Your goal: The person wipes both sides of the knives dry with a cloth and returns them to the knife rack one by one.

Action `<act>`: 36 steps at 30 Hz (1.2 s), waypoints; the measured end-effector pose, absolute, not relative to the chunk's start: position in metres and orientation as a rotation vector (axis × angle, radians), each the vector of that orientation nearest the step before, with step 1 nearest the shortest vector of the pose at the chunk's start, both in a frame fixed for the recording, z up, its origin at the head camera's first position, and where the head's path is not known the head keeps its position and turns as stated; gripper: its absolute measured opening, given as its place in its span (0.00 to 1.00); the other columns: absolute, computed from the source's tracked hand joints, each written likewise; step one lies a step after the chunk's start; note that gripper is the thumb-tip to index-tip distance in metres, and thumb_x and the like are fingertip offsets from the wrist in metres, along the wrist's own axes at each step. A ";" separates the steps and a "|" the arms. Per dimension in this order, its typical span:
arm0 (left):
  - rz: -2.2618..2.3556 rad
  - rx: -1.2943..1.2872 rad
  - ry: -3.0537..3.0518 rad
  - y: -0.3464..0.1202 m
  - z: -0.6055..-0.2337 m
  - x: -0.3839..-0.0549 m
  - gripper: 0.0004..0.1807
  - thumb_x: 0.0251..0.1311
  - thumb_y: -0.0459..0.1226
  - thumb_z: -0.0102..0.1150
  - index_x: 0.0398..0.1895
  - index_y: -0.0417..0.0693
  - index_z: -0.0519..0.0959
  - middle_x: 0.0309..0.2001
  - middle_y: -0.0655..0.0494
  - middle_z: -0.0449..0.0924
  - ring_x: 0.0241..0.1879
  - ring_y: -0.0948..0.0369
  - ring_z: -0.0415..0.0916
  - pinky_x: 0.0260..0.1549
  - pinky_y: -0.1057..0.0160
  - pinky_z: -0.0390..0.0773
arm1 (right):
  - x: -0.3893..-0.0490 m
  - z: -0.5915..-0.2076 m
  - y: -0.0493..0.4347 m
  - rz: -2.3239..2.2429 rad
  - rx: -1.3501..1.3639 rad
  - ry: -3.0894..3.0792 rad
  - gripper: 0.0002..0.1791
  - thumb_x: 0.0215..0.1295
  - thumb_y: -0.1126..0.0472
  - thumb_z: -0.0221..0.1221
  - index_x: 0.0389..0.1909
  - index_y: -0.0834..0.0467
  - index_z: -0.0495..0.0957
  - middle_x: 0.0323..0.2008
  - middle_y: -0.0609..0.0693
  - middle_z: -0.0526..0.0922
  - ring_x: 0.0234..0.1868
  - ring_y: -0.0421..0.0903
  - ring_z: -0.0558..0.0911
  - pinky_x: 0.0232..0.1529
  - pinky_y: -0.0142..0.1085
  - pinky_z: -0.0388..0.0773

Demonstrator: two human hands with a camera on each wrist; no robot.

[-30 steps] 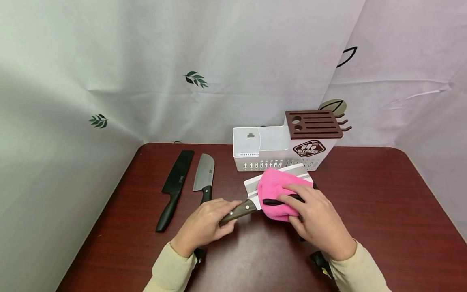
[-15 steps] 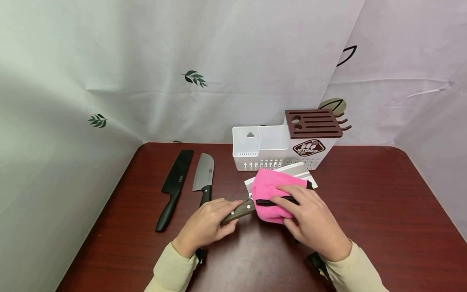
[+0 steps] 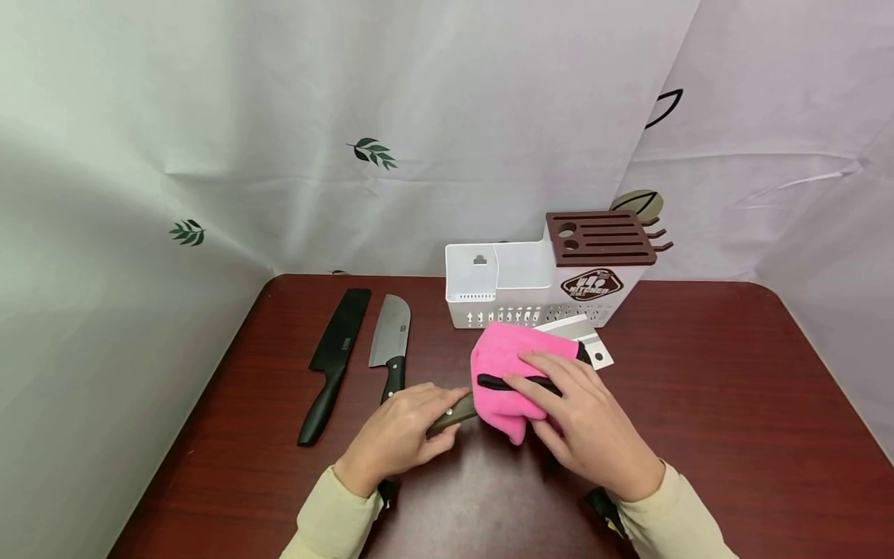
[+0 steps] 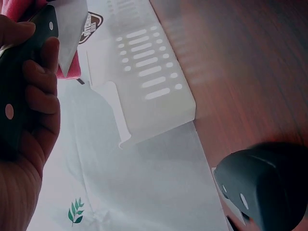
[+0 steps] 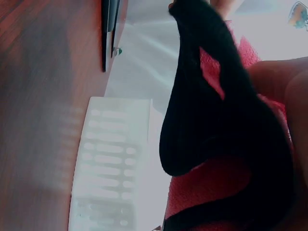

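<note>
My left hand [image 3: 401, 431] grips the brown riveted handle [image 3: 452, 414] of a broad-bladed cleaver [image 3: 599, 351]. In the left wrist view, fingers [image 4: 41, 91] wrap round that handle. A pink cloth [image 3: 506, 349] with a black strap and edging covers most of the blade, leaving the far end and its corner hole in sight. My right hand [image 3: 590, 427] holds the cloth against the blade, thumb on the near side and fingers spread over the top. In the right wrist view the black trim [image 5: 192, 120] hangs in front of the pink fabric.
Behind the cleaver stands a white kitchen holder [image 3: 524, 310] with a brown slotted top [image 3: 604, 239] and side hooks. A black-bladed knife [image 3: 341, 334] and a steel knife with black handle [image 3: 393, 330] lie left on the dark red table [image 3: 230, 396]. Pale curtains hang behind.
My right hand and the cloth have slid left along the blade toward the handle, uncovering the blade's far end and its hole. The left hand keeps its grip, shifting slightly right.
</note>
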State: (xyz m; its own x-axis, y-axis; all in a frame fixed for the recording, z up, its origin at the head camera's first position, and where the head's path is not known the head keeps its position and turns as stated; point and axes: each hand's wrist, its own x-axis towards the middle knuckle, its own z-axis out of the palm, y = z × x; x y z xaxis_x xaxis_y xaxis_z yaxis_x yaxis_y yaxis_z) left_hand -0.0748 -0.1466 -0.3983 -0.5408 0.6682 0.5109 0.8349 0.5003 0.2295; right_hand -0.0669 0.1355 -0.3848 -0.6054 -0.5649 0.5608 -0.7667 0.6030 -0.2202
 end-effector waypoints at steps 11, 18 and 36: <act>-0.655 -1.261 -2.404 -0.146 -0.399 -0.074 0.23 0.53 0.32 0.68 0.55 0.39 0.81 0.41 0.57 0.86 0.35 0.64 0.78 0.37 0.65 0.79 | -0.070 -0.388 0.136 0.653 1.000 -2.404 0.25 0.62 0.61 0.59 0.63 0.51 0.79 0.64 0.57 0.74 0.65 0.60 0.71 0.66 0.57 0.62; -0.645 -1.268 -2.396 -0.145 -0.400 -0.074 0.24 0.52 0.32 0.69 0.55 0.39 0.81 0.41 0.57 0.85 0.35 0.64 0.78 0.39 0.65 0.79 | -0.071 -0.390 0.136 0.658 0.961 -2.411 0.25 0.63 0.59 0.60 0.63 0.52 0.79 0.65 0.57 0.74 0.66 0.60 0.71 0.65 0.56 0.62; -0.636 -1.276 -2.387 -0.144 -0.401 -0.075 0.24 0.50 0.32 0.68 0.54 0.40 0.81 0.39 0.59 0.85 0.34 0.64 0.78 0.40 0.65 0.79 | -0.080 -0.393 0.148 0.633 0.802 -2.412 0.27 0.59 0.64 0.62 0.62 0.55 0.78 0.63 0.59 0.75 0.62 0.63 0.73 0.59 0.60 0.66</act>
State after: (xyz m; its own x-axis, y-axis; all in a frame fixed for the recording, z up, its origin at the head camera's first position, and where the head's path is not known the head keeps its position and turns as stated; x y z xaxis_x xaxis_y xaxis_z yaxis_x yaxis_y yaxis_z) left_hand -0.0749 -0.1439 -0.4007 -0.5281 0.6816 0.5064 0.8433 0.4913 0.2181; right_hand -0.0801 0.1475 -0.3934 -0.6915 -0.4061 0.5974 -0.6470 0.7159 -0.2624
